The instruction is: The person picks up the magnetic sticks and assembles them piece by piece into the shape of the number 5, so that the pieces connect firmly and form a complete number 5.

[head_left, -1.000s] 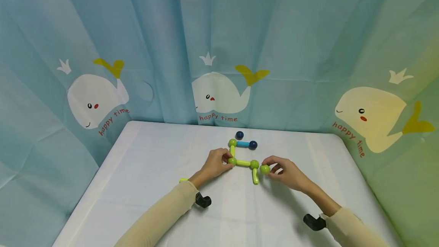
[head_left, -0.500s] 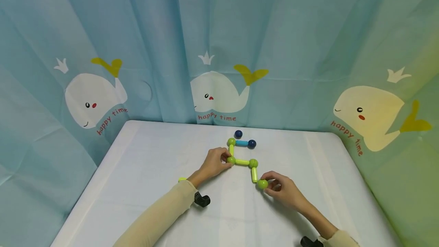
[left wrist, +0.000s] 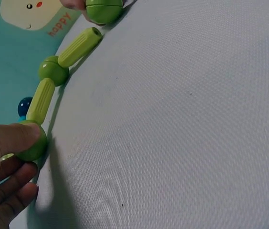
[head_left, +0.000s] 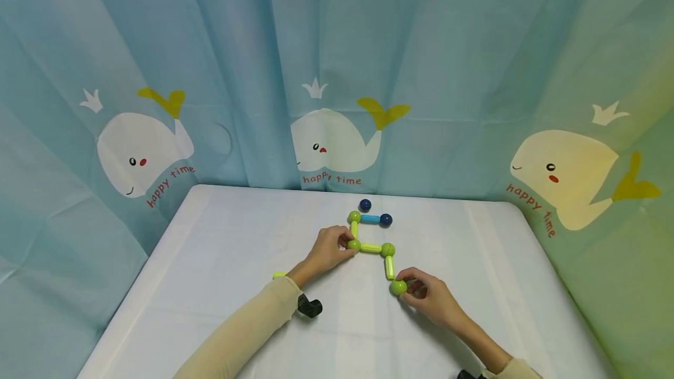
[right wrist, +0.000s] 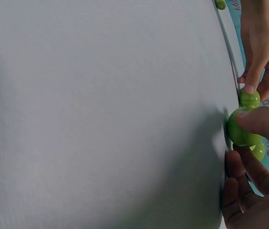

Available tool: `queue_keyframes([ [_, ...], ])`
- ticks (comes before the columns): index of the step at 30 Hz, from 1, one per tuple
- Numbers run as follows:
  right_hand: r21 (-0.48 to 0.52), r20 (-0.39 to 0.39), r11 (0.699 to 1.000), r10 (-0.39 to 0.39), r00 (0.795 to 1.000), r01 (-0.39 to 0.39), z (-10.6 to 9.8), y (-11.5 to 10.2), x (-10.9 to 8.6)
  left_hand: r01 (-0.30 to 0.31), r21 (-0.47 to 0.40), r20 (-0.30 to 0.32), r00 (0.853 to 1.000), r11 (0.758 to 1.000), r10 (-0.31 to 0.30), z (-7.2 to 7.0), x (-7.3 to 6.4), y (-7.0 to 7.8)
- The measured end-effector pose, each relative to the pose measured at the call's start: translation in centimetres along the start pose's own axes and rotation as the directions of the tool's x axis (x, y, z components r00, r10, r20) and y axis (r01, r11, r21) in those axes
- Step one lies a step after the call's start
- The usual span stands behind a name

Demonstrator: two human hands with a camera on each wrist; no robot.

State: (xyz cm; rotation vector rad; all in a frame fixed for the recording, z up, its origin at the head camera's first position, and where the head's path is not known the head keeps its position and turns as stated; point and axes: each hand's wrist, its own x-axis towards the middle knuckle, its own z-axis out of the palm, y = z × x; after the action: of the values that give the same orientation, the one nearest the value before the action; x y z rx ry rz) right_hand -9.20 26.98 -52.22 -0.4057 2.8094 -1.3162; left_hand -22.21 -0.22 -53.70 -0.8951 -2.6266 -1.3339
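Note:
A chain of green balls and yellow-green rods lies on the white table. My left hand (head_left: 332, 248) pinches the green ball (left wrist: 35, 145) at the chain's left corner between thumb and fingers. From it one rod (head_left: 371, 248) runs right to a second green ball (head_left: 388, 249), where another rod (head_left: 389, 268) points toward me. Just off that rod's free end, my right hand (head_left: 429, 297) pinches a loose green ball (head_left: 398, 288); the left wrist view shows a small gap between the rod's holed end and this ball.
Beyond the left hand, a rod leads to a green ball (head_left: 355, 216), joined by a blue rod (head_left: 370, 219) to a dark blue ball (head_left: 386, 220). A separate dark blue ball (head_left: 365, 205) sits behind. A yellow-green piece (head_left: 279, 275) lies partly hidden by the left forearm.
My right hand has brought its green ball toward me, from beside the chain's right ball to the rod's near free end. The left hand keeps its hold on the corner ball.

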Motion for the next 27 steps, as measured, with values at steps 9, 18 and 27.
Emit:
queue_keyframes([
  [9, -0.019, 0.014, 1.000, -0.004, 1.000, 0.004, 0.0, -0.1, -0.2, 0.002, 0.002, 0.004, 1.000, 1.000, -0.002, 0.0, 0.0, 0.0],
  [18, -0.001, 0.030, 1.000, -0.014, 0.999, 0.014, -0.2, 0.1, -0.2, 0.000, -0.011, 0.063, 0.998, 1.000, 0.001, -0.7, -0.1, 0.3],
  [27, 0.001, 0.037, 1.000, -0.022, 0.999, 0.022, -0.3, 0.2, -0.5, -0.057, 0.173, 0.213, 0.977, 0.983, 0.019, -1.6, 0.1, 2.0],
])
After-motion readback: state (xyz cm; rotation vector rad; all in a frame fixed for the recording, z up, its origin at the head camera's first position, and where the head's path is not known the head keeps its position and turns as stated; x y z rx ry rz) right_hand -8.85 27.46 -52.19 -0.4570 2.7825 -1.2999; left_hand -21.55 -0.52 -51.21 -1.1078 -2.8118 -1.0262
